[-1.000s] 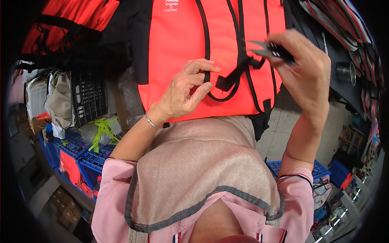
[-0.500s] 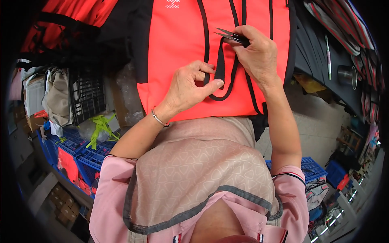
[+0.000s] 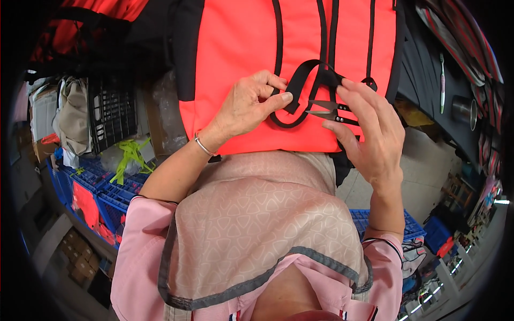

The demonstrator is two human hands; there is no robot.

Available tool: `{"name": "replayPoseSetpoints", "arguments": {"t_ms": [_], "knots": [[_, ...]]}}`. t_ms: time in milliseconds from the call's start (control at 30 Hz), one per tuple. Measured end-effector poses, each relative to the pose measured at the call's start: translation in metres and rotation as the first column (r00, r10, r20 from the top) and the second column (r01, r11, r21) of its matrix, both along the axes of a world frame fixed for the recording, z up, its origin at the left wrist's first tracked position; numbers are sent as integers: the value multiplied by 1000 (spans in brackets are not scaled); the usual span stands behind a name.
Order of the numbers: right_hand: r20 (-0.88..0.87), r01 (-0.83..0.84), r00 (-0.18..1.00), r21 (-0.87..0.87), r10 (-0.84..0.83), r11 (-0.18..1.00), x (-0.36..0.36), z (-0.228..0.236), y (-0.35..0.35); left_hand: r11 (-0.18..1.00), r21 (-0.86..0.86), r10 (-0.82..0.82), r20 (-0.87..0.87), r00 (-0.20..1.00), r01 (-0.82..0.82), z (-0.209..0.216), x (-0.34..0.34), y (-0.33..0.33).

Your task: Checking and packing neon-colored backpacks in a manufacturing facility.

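A bright coral-red bag (image 3: 235,43) with black trim and black straps lies in front of me. My left hand (image 3: 241,107) pinches a black webbing strap (image 3: 301,75) between thumb and forefinger, close to its lower end. From there the strap arches up and over toward my other hand. My right hand (image 3: 375,125) holds a pair of black-handled thread snips (image 3: 329,111). Their blades are spread and point left, just right of the strap's lower end. The right fingertips cover part of the strap's far side.
Blue plastic crates (image 3: 115,195) stand at the left, with lime-green strips (image 3: 129,160) on top. On the dark surface at right lie a toothbrush (image 3: 442,83) and a metal cup (image 3: 463,112). Folded striped fabric (image 3: 447,40) is piled beyond them.
My right hand has moved right and nearer to me, and the snips now sit lower, beside the strap's end. The strap loop has widened to the right. My left hand keeps its pinch.
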State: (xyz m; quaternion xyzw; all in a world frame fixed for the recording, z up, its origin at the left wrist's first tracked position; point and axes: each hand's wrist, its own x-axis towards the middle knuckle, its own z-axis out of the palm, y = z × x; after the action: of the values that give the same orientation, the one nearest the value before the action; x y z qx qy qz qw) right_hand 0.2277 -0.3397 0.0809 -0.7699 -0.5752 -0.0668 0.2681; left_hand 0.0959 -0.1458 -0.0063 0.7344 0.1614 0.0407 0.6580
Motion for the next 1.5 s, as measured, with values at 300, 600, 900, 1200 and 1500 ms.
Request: {"name": "replayPoseSetpoints", "arguments": {"t_ms": [300,600,900,1200,1500], "knots": [[213,-187,949,-217,233,958,-1,-8,8,999,50,15,-69,997,-11,1,3,-1],[233,-259,920,-243,316,935,0,-10,17,994,107,23,-1,1000,-23,-4,4,-3],[232,-335,890,-253,393,908,0,-7,27,990,138,31,6,1000,-31,-4,5,-4],[283,-397,850,-212,445,893,5,-20,34,982,187,-2,-4,1000,3,1,6,-3],[-19,-337,939,-253,344,907,20,-14,16,998,59,-35,-35,999,37,-1,5,1]]}}
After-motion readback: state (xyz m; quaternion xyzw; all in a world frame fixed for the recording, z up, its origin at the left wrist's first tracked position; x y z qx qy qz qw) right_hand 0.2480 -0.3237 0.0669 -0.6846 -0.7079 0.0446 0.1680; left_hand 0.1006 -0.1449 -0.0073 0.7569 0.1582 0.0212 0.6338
